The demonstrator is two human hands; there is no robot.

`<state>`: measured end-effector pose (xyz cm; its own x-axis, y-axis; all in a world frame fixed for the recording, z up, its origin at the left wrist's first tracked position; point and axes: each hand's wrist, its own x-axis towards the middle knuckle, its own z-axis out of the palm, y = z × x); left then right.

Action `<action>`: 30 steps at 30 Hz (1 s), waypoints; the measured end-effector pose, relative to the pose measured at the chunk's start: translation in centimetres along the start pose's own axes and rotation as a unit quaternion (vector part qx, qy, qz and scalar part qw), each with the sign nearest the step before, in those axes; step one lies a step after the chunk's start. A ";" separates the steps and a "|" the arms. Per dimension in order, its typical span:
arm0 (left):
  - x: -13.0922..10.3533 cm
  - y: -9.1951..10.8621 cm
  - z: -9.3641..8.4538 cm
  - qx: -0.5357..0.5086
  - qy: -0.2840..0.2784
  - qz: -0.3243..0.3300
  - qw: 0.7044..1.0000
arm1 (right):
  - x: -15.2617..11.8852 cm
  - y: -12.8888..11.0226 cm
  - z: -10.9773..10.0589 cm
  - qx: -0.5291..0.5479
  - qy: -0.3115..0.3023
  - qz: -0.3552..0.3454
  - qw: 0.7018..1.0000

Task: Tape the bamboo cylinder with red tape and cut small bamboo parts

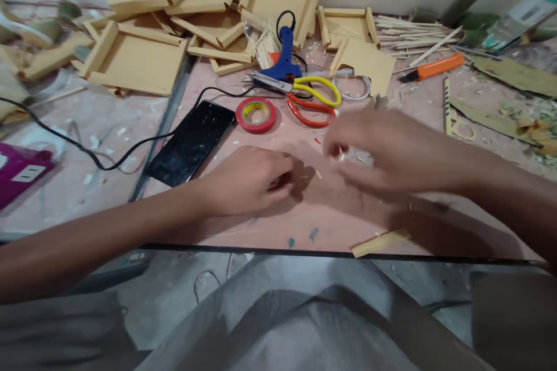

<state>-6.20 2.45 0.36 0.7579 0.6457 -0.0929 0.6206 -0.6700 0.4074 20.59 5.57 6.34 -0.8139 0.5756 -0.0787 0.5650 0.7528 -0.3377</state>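
Just past the left hand [252,179], its fingers curled around nothing discernible, tape [256,127] and a phone [195,142] lie beside scissors [282,86], probably for easy reach of the right hand's [383,151] blurred, parted thumb and fingers.

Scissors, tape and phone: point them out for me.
Scissors [284,86], head view, on the metal beside the handles.
Tape [257,127], head view, on the red ring's near side.
Phone [194,142], head view, middle of the screen.

2 hands [259,179] [378,148] | 1 phone [194,142] | 1 scissors [287,87] | 1 glue gun [285,59]
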 end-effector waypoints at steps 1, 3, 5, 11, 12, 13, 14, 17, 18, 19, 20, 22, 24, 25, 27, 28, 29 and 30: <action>-0.3 -0.3 0.1 0.003 0.009 0.008 1.000 | -2.0 -0.2 0.6 0.072 -0.062 -0.019 0.995; -0.9 -0.8 0.5 0.027 0.028 0.019 0.999 | -5.7 -0.6 2.1 0.161 -0.128 -0.029 0.978; -1.0 -1.2 0.6 0.052 0.042 0.026 0.997 | -8.5 -0.9 3.8 0.192 -0.155 -0.017 0.969; 0.5 -1.9 -0.3 0.112 0.036 0.046 0.992 | -11.8 -0.8 6.0 0.230 -0.105 0.043 0.967; 0.9 -2.0 -0.4 0.115 0.035 0.059 0.991 | -12.0 -0.1 5.7 0.245 -0.093 0.068 0.963; 1.2 -2.3 -0.5 0.113 0.037 0.077 0.990 | -12.3 0.9 5.2 0.261 -0.082 0.088 0.958; 1.5 -2.6 -0.5 0.113 0.039 0.097 0.988 | -12.6 2.1 4.6 0.242 -0.026 0.142 0.960; 1.7 -3.7 -0.2 0.143 0.058 0.169 0.973 | -13.1 6.3 2.2 0.074 0.036 0.287 0.955; 1.5 -4.1 0.0 0.159 0.067 0.191 0.966 | -13.1 7.4 1.4 0.011 0.050 0.324 0.945; 1.2 -4.3 0.1 0.168 0.074 0.208 0.961 | -13.0 8.4 0.6 -0.040 0.051 0.348 0.935; 0.7 -4.4 0.2 0.168 0.079 0.219 0.958 | -12.8 9.1 0.0 -0.080 0.057 0.353 0.931; -0.3 -4.3 0.4 0.163 0.075 0.229 0.957 | -12.4 10.2 -0.9 -0.135 0.071 0.356 0.922; -1.3 -3.9 0.7 0.162 0.095 0.228 0.955 | -12.0 11.3 -1.5 -0.167 0.071 0.377 0.908; -1.6 -3.6 0.8 0.163 0.097 0.237 0.953 | -11.9 11.9 -1.7 -0.172 0.060 0.395 0.900; -2.2 -3.0 1.1 0.169 0.109 0.234 0.951 | -11.9 13.2 -2.1 -0.160 0.032 0.438 0.884; -2.4 -2.7 1.2 0.173 0.110 0.230 0.951 | -12.1 13.8 -2.3 -0.145 0.025 0.450 0.881; -2.5 -2.3 1.4 0.177 0.109 0.222 0.953 | -12.3 14.4 -2.4 -0.134 0.023 0.460 0.877; -2.5 -1.9 1.6 0.179 0.103 0.213 0.955 | -12.6 14.7 -2.6 -0.130 0.025 0.462 0.877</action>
<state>-8.99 1.53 -1.60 0.9242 0.3203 0.2081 0.3217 -0.9464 0.0277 39.49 10.27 4.80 0.0119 0.9864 -0.1638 0.9972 0.0003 0.0742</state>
